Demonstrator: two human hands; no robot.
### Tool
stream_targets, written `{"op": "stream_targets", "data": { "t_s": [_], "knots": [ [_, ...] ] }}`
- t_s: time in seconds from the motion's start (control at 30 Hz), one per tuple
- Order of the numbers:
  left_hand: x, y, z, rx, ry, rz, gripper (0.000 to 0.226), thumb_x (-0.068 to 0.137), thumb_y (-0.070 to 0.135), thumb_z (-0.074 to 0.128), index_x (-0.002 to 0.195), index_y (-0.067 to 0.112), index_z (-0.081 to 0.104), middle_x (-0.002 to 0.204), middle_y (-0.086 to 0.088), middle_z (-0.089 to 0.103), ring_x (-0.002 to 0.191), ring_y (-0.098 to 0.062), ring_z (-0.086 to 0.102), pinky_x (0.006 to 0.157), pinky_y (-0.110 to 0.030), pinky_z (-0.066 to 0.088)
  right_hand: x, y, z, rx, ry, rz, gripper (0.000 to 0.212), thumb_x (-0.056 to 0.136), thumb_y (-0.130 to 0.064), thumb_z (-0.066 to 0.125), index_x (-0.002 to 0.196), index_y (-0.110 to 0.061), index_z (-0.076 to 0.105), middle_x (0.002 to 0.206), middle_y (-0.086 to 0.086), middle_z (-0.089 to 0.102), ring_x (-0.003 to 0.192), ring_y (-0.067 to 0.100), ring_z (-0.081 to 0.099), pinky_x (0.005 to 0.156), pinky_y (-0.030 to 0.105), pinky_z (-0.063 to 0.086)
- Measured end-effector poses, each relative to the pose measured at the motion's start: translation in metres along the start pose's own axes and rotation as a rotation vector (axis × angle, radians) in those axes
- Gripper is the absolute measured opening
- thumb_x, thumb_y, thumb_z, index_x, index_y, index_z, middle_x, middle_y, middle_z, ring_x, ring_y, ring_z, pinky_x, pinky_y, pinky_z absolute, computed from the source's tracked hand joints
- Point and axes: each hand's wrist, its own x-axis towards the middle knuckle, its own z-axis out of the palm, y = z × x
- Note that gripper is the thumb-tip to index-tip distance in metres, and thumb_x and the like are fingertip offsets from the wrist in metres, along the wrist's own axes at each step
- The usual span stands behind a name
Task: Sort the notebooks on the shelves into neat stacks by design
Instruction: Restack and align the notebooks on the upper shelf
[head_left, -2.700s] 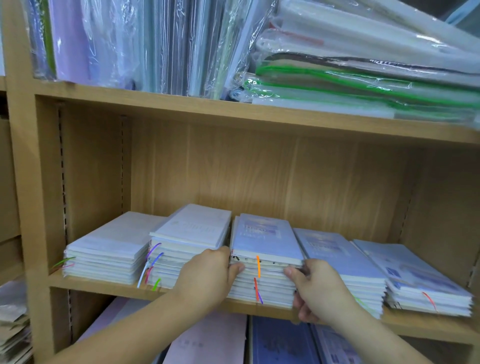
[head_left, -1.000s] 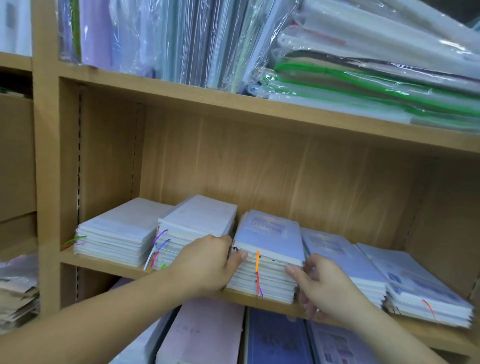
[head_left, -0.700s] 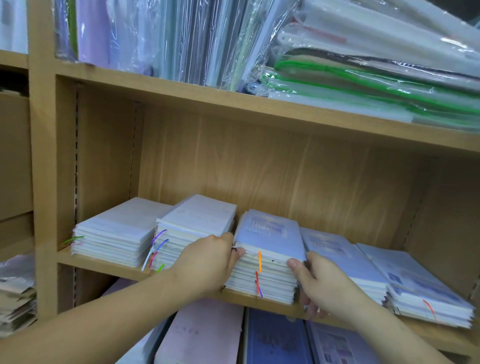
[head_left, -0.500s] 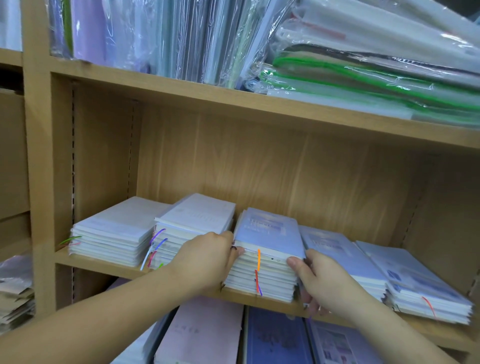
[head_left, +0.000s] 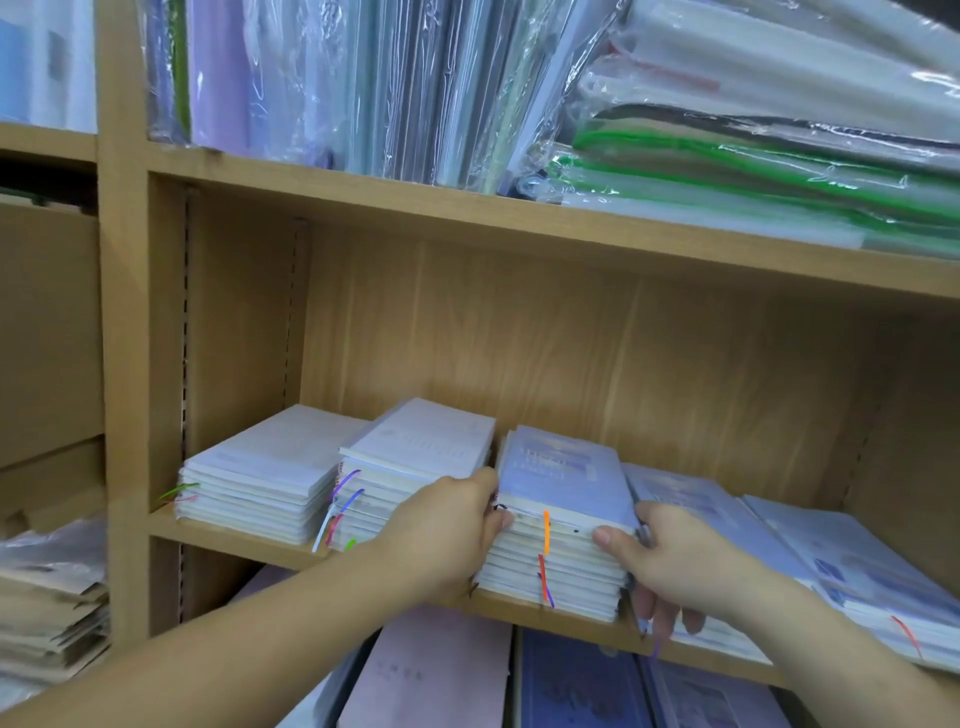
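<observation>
Both hands have kept their hold on the middle stack (head_left: 563, 569) over the last half second. The right thumb has crept up to sit just under the top cover, and the whole shelf has slid a little rightward in view.

The left hand (head_left: 441, 535) wraps the stack's left front corner. Its thumb lies across the front page edges, and its fingers are tucked out of sight in the gap on the far side. The right hand (head_left: 680, 566) clamps the opposite corner, thumb pressed on the front edge. Its fingers curl down the stack's right side, their tips hanging past the board (head_left: 234, 543).

The stack lies flat between the two hands at the board's front edge, a pale blue cover on top. An orange ribbon (head_left: 546, 530) dangles from its pages between the two thumbs.

Just beside the back of the left hand is a white stack (head_left: 421, 452) with purple, blue and red ribbons at its front. Further out on that side lies an end stack (head_left: 260, 473), well apart from the hand. Outward of the right hand a blue stack (head_left: 696, 504) runs back from behind the knuckles, with a last stack (head_left: 857, 566) beyond it.

Above both hands, plastic-wrapped folders (head_left: 363, 88) fill the upper shelf. Below the forearms a lilac notebook (head_left: 436, 675) and a dark blue one (head_left: 571, 686) show on the lower shelf.
</observation>
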Motion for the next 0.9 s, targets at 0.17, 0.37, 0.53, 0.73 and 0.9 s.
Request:
{"op": "stream_targets", "data": {
  "t_s": [0.17,0.37,0.53,0.73,0.9],
  "knots": [
    [0.003,0.008,-0.014,0.156,-0.038,0.002,0.028,0.101,0.05,0.049,0.1,0.022,0.046,0.103,-0.006,0.062,0.095,-0.03,0.061,0.069,-0.036,0.043,-0.005,-0.001,-0.006,0.004,-0.008,-0.007,0.038,0.099,-0.056,0.052,0.106,-0.02,0.045,0.072,0.013,0.075,0.061,0.032,0.074,0.041,0.025,0.045],
    [0.008,0.0,-0.013,0.11,0.0,0.082,0.039,0.101,0.049,0.049,0.072,0.023,0.045,0.071,0.003,0.051,0.074,-0.024,0.054,0.059,-0.033,0.035,-0.006,-0.001,-0.008,0.046,0.121,-0.053,0.05,0.101,-0.042,0.058,0.134,-0.008,0.041,0.063,0.01,0.071,0.048,0.024,0.066,0.037,0.025,0.039],
    [0.007,-0.004,0.0,0.167,0.087,0.084,0.038,0.103,0.049,0.046,0.074,0.023,0.042,0.072,0.003,0.05,0.076,-0.023,0.048,0.061,-0.034,0.031,0.0,-0.001,-0.004,0.061,0.125,-0.047,0.052,0.103,-0.037,0.056,0.14,-0.005,0.039,0.059,0.007,0.07,0.051,0.026,0.068,0.039,0.027,0.043],
    [0.003,-0.003,0.001,0.176,0.129,0.077,0.038,0.102,0.052,0.045,0.075,0.024,0.044,0.073,0.005,0.051,0.077,-0.023,0.049,0.06,-0.034,0.031,-0.004,0.002,-0.003,-0.008,0.146,-0.012,0.051,0.102,-0.05,0.051,0.135,-0.011,0.046,0.058,0.01,0.07,0.046,0.026,0.067,0.04,0.025,0.043],
    [0.007,-0.004,-0.003,0.16,0.037,0.039,0.039,0.099,0.055,0.048,0.076,0.023,0.051,0.076,0.002,0.054,0.078,-0.025,0.057,0.06,-0.033,0.038,-0.008,0.005,-0.001,-0.014,0.076,-0.003,0.058,0.099,-0.052,0.056,0.099,0.006,0.057,0.065,0.017,0.073,0.047,0.026,0.067,0.039,0.024,0.04]
  ]
}}
